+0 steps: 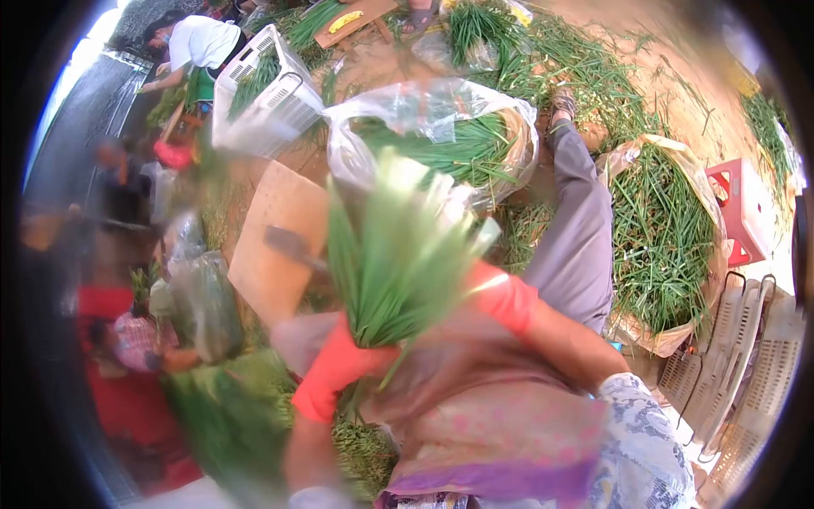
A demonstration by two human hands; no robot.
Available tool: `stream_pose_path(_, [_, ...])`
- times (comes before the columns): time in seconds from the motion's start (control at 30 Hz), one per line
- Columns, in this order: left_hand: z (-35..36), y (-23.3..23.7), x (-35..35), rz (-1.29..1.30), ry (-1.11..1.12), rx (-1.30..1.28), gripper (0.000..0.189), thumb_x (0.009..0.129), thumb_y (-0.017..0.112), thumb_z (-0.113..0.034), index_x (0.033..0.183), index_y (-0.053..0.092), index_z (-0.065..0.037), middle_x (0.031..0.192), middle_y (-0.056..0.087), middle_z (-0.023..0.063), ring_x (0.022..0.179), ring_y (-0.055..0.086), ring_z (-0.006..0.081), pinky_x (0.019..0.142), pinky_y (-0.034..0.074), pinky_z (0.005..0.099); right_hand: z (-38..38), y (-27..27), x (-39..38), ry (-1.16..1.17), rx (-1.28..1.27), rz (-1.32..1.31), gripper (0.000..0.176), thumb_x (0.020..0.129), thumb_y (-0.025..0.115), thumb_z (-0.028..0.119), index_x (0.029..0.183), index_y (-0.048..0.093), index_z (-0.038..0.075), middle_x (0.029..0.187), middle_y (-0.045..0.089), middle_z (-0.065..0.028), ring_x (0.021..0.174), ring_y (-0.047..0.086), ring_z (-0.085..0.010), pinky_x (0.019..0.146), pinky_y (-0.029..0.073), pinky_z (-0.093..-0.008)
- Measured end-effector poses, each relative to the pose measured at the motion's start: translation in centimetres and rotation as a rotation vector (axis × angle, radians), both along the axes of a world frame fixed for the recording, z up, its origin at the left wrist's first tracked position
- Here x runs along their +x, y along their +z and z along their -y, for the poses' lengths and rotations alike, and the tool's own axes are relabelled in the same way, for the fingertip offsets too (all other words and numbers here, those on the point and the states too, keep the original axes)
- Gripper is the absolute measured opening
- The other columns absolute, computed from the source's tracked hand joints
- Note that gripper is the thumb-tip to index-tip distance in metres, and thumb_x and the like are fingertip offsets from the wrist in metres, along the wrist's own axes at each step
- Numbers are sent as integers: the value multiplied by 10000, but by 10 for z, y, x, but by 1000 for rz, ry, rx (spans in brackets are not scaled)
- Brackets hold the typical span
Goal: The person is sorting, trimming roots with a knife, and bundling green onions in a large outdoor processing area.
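Note:
My left hand (pixel 349 360), in a red-orange glove, is closed around the lower end of a bunch of long-leaved chives (pixel 381 271). The bunch stands up from the fist over my lap, its upper end smeared by motion. My right hand (pixel 498 297), gloved the same way, is just right of the leaves. Its fingers are blurred, and I cannot make out whether it grips anything. Beyond the bunch sits a clear plastic bag (pixel 348 161) with more chives (pixel 462 148) inside. A tan board (pixel 275 233) lies to the left, with a dark flat blurred object (pixel 292 246) over its edge.
A large sack (pixel 670 335) of loose green trimmings stands right of my outstretched leg (pixel 577 220). Beyond it are a red-and-white crate (pixel 742 212) and pale plastic crates (pixel 733 348). A white crate (pixel 275 102) tilts at the upper left. Other people (pixel 199 42) are at the left.

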State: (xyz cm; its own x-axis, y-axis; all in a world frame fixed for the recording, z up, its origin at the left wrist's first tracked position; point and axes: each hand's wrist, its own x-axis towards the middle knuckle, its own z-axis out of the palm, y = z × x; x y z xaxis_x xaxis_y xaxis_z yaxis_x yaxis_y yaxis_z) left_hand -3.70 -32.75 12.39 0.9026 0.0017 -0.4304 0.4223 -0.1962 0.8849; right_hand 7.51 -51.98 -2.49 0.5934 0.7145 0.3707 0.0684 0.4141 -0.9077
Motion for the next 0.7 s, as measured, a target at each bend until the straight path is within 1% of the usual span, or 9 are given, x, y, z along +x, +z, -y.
stream_pose_path(0.07, [1, -4, 2, 29, 34, 55, 767, 716, 833, -34, 1415, 519, -11, 1312, 631, 77, 1204, 583, 167, 1042, 462, 346, 7, 20, 10, 215, 239, -559, 627, 848, 675, -66, 1444, 502, 21, 1397, 599, -139, 1297, 567, -274, 1120, 439, -431])
stream_pose_path(0.1, [-11, -13, 3, 21, -126, 209, 663, 773, 808, -90, 1383, 557, -18, 1282, 667, 104, 1191, 613, 193, 1014, 482, 361, 14, 37, 13, 303, 329, -966, 608, 824, 662, -103, 1407, 544, 21, 1364, 626, -136, 1258, 601, -284, 1092, 468, -441])
stream_pose_path(0.23, [-14, -11, 18, 44, -273, 507, 493, 826, 777, -145, 1288, 631, -57, 1100, 737, 149, 1031, 704, 230, 917, 534, 369, 10, 19, 16, 320, 423, -1056, 577, 839, 608, -94, 1400, 538, 18, 1317, 647, -127, 1223, 624, -292, 1047, 502, -449])
stream_pose_path(0.33, [-15, 10, 26, -103, -335, 680, 479, 846, 744, -123, 1307, 627, -73, 1113, 728, 172, 1047, 707, 284, 897, 535, 382, 13, 22, 20, 243, 405, -1080, 624, 860, 594, -39, 1466, 457, 14, 1412, 570, -162, 1287, 571, -304, 1064, 487, -464])
stream_pose_path(0.43, [-44, 5, 29, 69, -450, 785, 523, 859, 722, -133, 1364, 594, -94, 1093, 722, 198, 1031, 699, 357, 867, 539, 413, 29, 8, 39, 41, 160, -957, 676, 807, 593, -81, 1465, 465, 9, 1359, 611, -146, 1232, 612, -287, 1034, 513, -420])
stream_pose_path(0.5, [-44, 27, 34, -14, -469, 1007, 566, 868, 700, -126, 1414, 552, -115, 1085, 719, 210, 1010, 690, 394, 855, 541, 434, 39, -11, 67, -159, -140, -820, 663, 804, 591, -98, 1452, 481, -5, 1316, 639, -155, 1200, 635, -273, 1027, 511, -372])
stream_pose_path(0.53, [-43, 40, 36, -59, -477, 1117, 588, 873, 688, -123, 1439, 531, -125, 1082, 718, 217, 999, 686, 413, 849, 541, 444, 46, 2, 74, -409, -384, -404, 618, 845, 589, -63, 1451, 477, -21, 1336, 630, -187, 1230, 622, -264, 1040, 491, -346])
stream_pose_path(0.6, [-46, 54, 42, -29, -645, 1354, 777, 821, 666, -67, 1544, 404, -179, 963, 717, 193, 864, 698, 398, 744, 544, 485, 55, 38, 82, -510, -315, -145, 591, 889, 631, 41, 1457, 477, -10, 1378, 608, -206, 1277, 595, -279, 1062, 471, -352])
stream_pose_path(0.7, [-45, 62, 51, 55, -833, 1733, 861, 791, 654, -42, 1581, 345, -187, 831, 682, 131, 751, 694, 328, 633, 533, 464, 58, 140, 81, -378, -380, 396, 653, 892, 717, 195, 1471, 473, 19, 1419, 583, -205, 1333, 549, -294, 1103, 436, -372])
